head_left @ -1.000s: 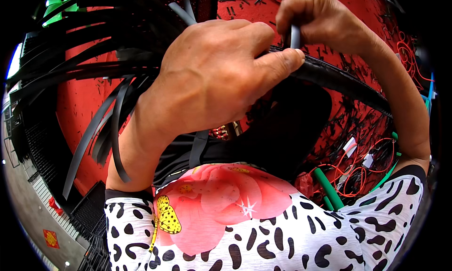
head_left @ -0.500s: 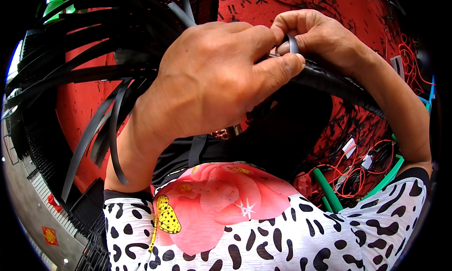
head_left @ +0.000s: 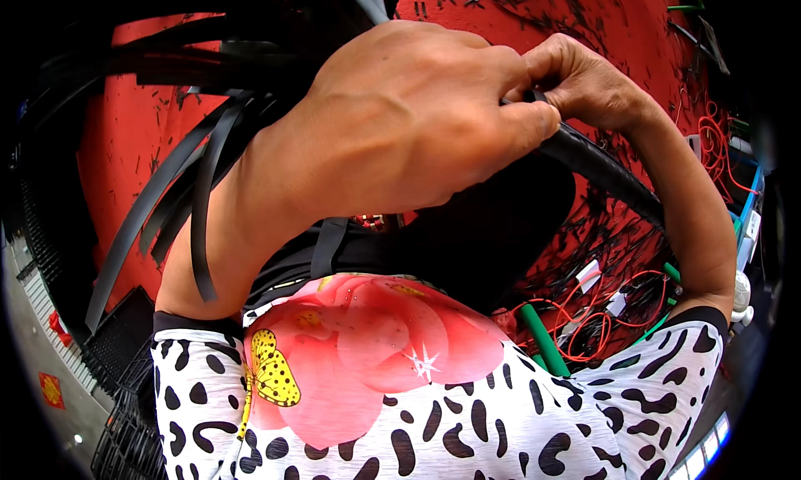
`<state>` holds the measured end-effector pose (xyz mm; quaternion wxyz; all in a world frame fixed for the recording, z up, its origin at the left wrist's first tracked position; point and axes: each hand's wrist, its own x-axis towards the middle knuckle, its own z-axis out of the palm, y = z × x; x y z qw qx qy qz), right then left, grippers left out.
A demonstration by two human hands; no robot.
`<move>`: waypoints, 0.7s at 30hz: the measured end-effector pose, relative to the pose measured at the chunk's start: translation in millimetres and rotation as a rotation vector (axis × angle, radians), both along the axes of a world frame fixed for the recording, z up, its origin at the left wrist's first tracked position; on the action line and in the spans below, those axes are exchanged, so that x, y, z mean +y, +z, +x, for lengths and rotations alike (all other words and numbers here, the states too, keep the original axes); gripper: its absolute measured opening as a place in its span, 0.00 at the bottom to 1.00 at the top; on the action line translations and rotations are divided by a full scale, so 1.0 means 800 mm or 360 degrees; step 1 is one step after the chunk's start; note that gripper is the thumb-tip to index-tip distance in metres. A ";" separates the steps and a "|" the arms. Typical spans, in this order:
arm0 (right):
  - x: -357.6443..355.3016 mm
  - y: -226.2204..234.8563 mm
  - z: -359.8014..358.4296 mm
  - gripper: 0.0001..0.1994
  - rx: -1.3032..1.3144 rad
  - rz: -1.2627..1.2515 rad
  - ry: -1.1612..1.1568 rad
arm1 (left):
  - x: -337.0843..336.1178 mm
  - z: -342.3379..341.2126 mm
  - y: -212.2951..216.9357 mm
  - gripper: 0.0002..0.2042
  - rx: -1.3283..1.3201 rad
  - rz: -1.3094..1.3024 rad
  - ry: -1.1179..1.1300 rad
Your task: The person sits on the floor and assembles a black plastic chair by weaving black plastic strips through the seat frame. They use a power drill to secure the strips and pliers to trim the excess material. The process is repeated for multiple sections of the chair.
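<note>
My left hand [head_left: 409, 117] is closed, with its thumb pressed along the near end of a black strip-wrapped rod [head_left: 609, 171]. Its back faces up and hides most of what lies beneath the fingers. Just beyond it, my right hand [head_left: 588, 84] pinches a short bit of flat black strip [head_left: 538, 96] between thumb and bent fingers. The rod slants from between the hands down toward my right forearm. Long loose flat strips [head_left: 150, 205] fan out to the left behind my left wrist, some hanging over that forearm.
A red floor covering [head_left: 501, 9] is strewn with black offcuts. On the right lie tangled red cords [head_left: 576, 317] with white tags, beside a green tube [head_left: 544, 340]. Black woven mesh pieces [head_left: 125, 338] stand at the left.
Both hands have shifted slightly right in the picture and closer together. The small grey-looking loop between them has shrunk to a short dark bit. The whole view has turned a little.
</note>
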<state>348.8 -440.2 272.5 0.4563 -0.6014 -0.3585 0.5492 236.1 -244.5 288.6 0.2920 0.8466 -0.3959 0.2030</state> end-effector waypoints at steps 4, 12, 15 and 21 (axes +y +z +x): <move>-0.005 -0.009 -0.013 0.09 0.0398 -0.0030 -0.0403 | 0.002 -0.008 0.004 0.15 0.0091 0.0113 0.0068; -0.002 -0.009 -0.032 0.11 0.0667 -0.0070 -0.0548 | 0.000 -0.012 0.002 0.15 0.0036 0.0085 0.0054; -0.002 -0.008 -0.030 0.10 0.0390 -0.0170 -0.0364 | -0.001 -0.014 0.004 0.16 0.0042 0.0091 0.0039; -0.011 -0.009 -0.014 0.12 -0.0026 -0.0024 -0.0091 | 0.000 -0.011 0.009 0.18 0.0105 0.0107 0.0024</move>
